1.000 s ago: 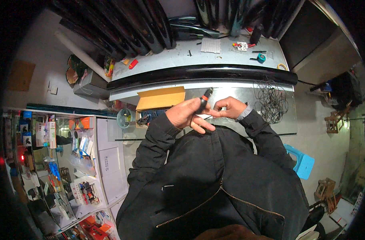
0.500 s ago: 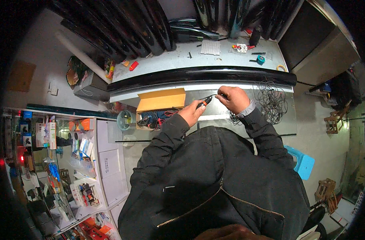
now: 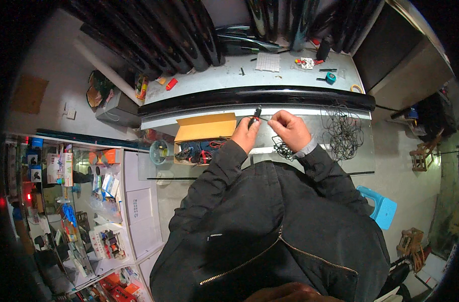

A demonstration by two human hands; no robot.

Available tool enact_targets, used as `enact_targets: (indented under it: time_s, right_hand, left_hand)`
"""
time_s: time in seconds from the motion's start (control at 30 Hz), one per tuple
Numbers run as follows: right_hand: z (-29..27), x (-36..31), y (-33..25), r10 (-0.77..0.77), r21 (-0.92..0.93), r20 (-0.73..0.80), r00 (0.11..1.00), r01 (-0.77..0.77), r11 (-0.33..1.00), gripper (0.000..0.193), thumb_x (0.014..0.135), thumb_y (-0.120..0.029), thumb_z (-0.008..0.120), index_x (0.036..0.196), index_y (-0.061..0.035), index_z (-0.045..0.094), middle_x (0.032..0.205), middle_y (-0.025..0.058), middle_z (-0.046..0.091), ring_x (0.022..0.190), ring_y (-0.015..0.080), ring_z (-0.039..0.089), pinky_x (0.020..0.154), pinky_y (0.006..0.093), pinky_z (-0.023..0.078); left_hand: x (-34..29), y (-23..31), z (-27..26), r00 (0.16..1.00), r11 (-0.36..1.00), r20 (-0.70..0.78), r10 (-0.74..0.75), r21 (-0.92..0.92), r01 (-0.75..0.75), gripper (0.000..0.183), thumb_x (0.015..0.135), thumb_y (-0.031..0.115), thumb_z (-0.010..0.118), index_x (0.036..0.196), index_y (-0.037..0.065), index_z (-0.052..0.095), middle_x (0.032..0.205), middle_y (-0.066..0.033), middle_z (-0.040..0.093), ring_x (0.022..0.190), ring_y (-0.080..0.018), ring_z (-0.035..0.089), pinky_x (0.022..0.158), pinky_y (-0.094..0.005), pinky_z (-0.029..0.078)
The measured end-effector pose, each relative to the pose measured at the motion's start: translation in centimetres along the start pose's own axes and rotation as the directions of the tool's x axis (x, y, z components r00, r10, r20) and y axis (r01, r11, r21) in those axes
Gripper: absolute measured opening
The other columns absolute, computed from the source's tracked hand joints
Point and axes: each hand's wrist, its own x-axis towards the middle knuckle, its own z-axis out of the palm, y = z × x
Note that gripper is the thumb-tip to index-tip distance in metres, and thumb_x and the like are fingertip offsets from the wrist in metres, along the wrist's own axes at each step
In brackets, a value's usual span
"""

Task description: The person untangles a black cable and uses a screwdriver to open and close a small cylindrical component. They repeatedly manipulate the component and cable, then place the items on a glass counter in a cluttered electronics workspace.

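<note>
In my left hand (image 3: 246, 135) is a slim black tool with an orange-red part (image 3: 257, 112); its exact kind is too small to make out. Its dark end points away from me, above the glass tabletop (image 3: 315, 143). Just to the right, my right hand (image 3: 293, 131) has thumb and forefinger pinched on a thin black wire (image 3: 264, 119), which runs toward the tool. A small coil of black wire (image 3: 282, 149) lies below the right wrist. Further right is a large tangle of black wire (image 3: 342, 133).
An open cardboard box (image 3: 205, 132) with cables stands left of my hands, beside a clear tub (image 3: 160, 151). A long black roll (image 3: 189, 103) lies across behind them. A teal tape measure (image 3: 330, 77) sits on the back shelf; a blue stool (image 3: 383, 209) stands at right.
The tool in my left hand has turned from pointing right toward my right hand to pointing away from me. My right hand has dropped slightly, nearer to me.
</note>
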Motion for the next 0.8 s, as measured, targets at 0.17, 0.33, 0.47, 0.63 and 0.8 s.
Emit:
enact_targets:
  time_s: [0.17,0.33,0.47,0.63,0.8]
  right_hand:
    - [2.3,-1.4,1.0,0.1,0.061,0.099,0.99,-0.106,0.992,0.022,0.105,-0.023,0.066,0.115,-0.0047,0.071,0.081,0.0086,0.072,0.071,0.0149,0.069,0.067,0.034,0.055]
    - [3.5,-2.2,1.4,0.102,0.147,0.228,0.968,-0.138,0.98,0.024,0.109,-0.025,0.061,0.121,-0.0067,0.071,0.08,0.0041,0.068,0.07,0.0126,0.065,0.066,0.0323,0.053]
    - [3.8,-2.6,1.8,0.091,0.117,0.39,0.916,-0.147,0.982,0.025,0.111,-0.029,0.059,0.108,-0.006,0.07,0.077,0.001,0.064,0.07,0.0108,0.061,0.064,0.0312,0.051]
    - [2.7,-1.6,3.6,0.117,-0.017,0.524,0.843,-0.127,0.992,0.029,0.108,-0.032,0.064,0.101,-0.0047,0.068,0.074,0.0062,0.066,0.069,0.0151,0.062,0.066,0.035,0.051]
    - [-0.1,0.6,5.2,-0.041,-0.426,0.594,0.804,0.357,0.831,0.027,0.096,-0.03,0.073,0.115,-0.0112,0.074,0.091,0.0191,0.074,0.087,0.0425,0.071,0.074,0.05,0.056]
  left_hand:
    - [0.3,1.2,-0.3,0.997,0.698,0.029,-0.066,-0.713,0.067,0.051,0.113,0.043,0.051,0.146,0.004,0.048,0.133,-0.0158,0.066,0.125,-0.0262,0.065,0.104,-0.0405,0.053]
    - [-0.4,2.7,-0.4,0.997,0.28,0.065,-0.047,-0.957,0.075,0.049,0.112,0.043,0.053,0.143,0.006,0.053,0.134,-0.0124,0.065,0.135,-0.0342,0.061,0.111,-0.0509,0.052]
    - [0.1,2.9,-1.7,0.992,0.012,0.122,-0.001,-0.992,0.122,0.048,0.111,0.043,0.053,0.143,0.007,0.055,0.124,-0.005,0.065,0.113,-0.0217,0.067,0.097,-0.0396,0.059]
    - [-1.0,3.7,-4.5,0.921,0.073,0.362,0.143,-0.932,0.355,0.057,0.111,0.047,0.052,0.151,0.007,0.046,0.112,0.0006,0.063,0.094,-0.0103,0.066,0.076,-0.0244,0.061]
    - [-3.3,5.3,-4.5,0.731,0.759,0.682,0.024,-0.488,0.431,0.045,0.113,0.041,0.052,0.136,0.002,0.05,0.111,-0.0109,0.068,0.105,-0.0284,0.076,0.075,-0.0313,0.065]
